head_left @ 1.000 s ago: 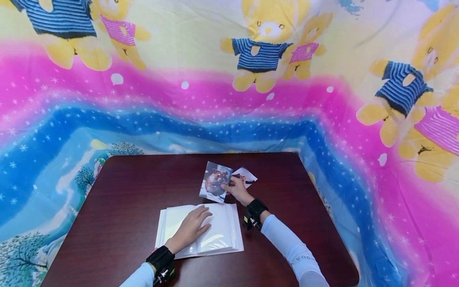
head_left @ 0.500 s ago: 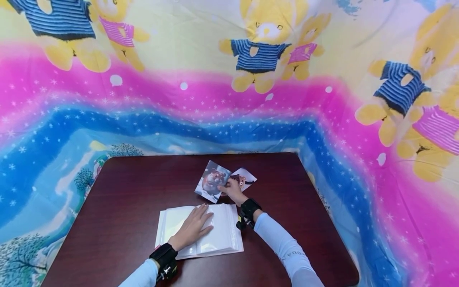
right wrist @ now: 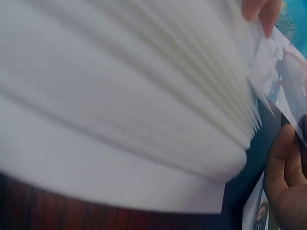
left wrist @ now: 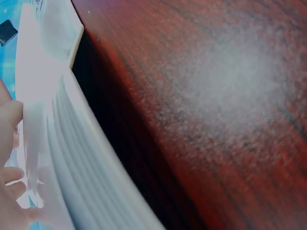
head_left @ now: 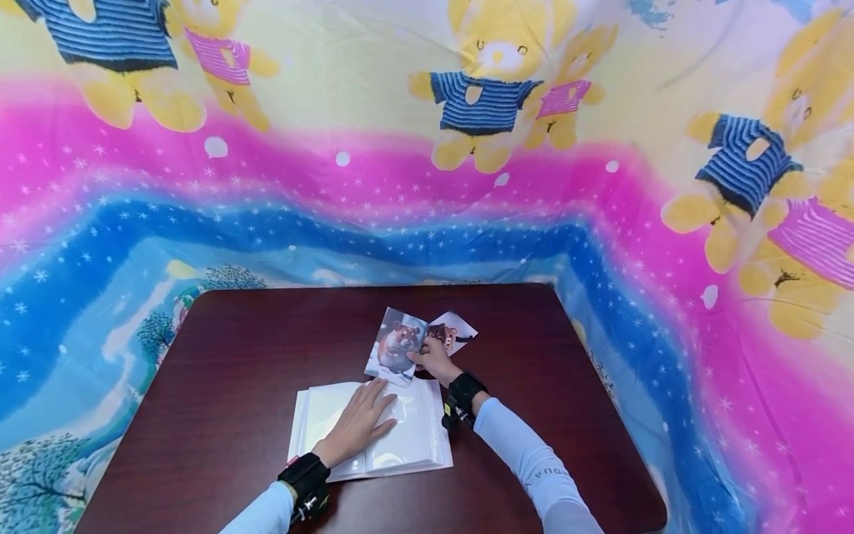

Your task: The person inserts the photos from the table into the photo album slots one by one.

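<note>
A photo album (head_left: 412, 445) with clear-sleeved white pages lies open on the table. My left hand (head_left: 356, 423) rests across its middle, fingers extended over the pages. Between the thumb and fingers of my right hand (head_left: 435, 359) is a photo (head_left: 395, 341) of a reddish-brown hamster, pinched at its right edge. The photo's lower end reaches the top edge of the right-hand page; whether any of it is inside the sleeve cannot be told. In the right wrist view, the album's stacked pages (right wrist: 144, 96) fill much of the frame, with the right hand (right wrist: 288, 182) beside them.
Another photo (head_left: 462, 334), showing a brown animal, lies on the table behind my right hand, which partly covers it. The dark wooden table (head_left: 253, 341) has a patterned cloth (head_left: 373, 245) hanging around its back and sides.
My right hand has moved slightly left and toward me. The hamster photo has come down to the album's top edge after tilting and straightening again. The left hand has stayed nearly still.
</note>
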{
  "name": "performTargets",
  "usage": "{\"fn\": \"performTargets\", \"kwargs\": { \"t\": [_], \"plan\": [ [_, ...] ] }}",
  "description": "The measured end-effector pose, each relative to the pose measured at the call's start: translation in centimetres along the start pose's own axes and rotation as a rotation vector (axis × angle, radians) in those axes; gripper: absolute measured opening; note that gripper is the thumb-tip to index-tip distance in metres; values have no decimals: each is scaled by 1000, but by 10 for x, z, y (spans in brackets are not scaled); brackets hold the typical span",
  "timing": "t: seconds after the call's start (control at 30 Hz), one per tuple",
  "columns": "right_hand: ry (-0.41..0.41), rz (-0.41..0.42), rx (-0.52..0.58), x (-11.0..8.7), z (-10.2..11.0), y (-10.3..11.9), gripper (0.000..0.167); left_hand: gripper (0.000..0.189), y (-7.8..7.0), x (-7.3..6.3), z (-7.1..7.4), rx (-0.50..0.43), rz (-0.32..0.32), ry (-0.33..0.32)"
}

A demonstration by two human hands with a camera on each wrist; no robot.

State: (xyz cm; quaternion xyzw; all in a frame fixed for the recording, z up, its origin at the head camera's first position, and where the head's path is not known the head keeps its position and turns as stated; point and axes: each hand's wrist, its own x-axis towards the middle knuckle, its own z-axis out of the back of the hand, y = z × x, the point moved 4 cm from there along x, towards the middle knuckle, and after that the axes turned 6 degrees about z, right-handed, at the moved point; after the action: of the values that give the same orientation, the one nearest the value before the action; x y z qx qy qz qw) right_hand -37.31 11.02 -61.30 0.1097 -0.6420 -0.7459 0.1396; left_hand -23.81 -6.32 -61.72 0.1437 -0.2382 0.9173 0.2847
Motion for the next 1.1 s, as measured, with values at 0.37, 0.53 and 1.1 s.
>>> {"fn": "performTargets", "kwargs": {
  "t": [0.37,0.53,1.1],
  "plan": [
    [91,152,-352,0,-1,8,8,42,-2,-8,-1,4,18,38],
    [224,148,-333,3,-7,14,32,42,-2,-8,-1,8,13,51],
    [239,225,-228,14,-5,36,38,47,-7,-20,0,60,-41,2]
  ]
}}
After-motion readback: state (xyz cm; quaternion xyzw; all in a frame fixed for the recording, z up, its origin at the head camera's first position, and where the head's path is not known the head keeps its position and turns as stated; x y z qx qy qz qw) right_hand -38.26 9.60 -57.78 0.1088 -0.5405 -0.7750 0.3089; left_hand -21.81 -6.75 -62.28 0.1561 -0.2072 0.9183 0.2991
